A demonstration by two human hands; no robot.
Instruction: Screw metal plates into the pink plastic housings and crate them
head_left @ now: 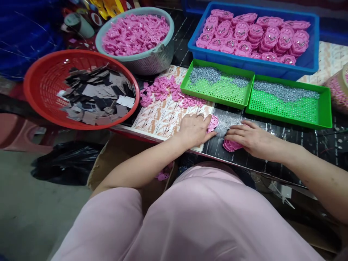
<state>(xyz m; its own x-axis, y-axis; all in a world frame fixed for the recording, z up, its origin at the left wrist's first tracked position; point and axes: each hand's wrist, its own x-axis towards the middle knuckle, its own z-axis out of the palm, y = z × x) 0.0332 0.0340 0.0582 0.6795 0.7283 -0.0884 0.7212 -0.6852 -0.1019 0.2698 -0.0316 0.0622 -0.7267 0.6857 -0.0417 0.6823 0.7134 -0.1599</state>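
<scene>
My left hand (196, 129) rests at the table's front edge, its thumb and fingers around a flat pink plastic piece (213, 123). To the right, my right hand (248, 137) has its fingers bent over another pink piece (231, 145) on the black table surface (217, 145). The fingers partly cover both pieces. Small loose pink parts (163, 88) lie in a pile beyond my left hand. Two green trays (217, 98) (288, 117) with small metal screws stand just behind my hands.
A red basket (35, 87) of dark and grey plates stands left. Behind it is a grey-blue basket (154, 59) of pink parts. A blue bin (255, 65) holds stacked pink pieces at the back. A container (337, 87) of pink parts is at the right edge.
</scene>
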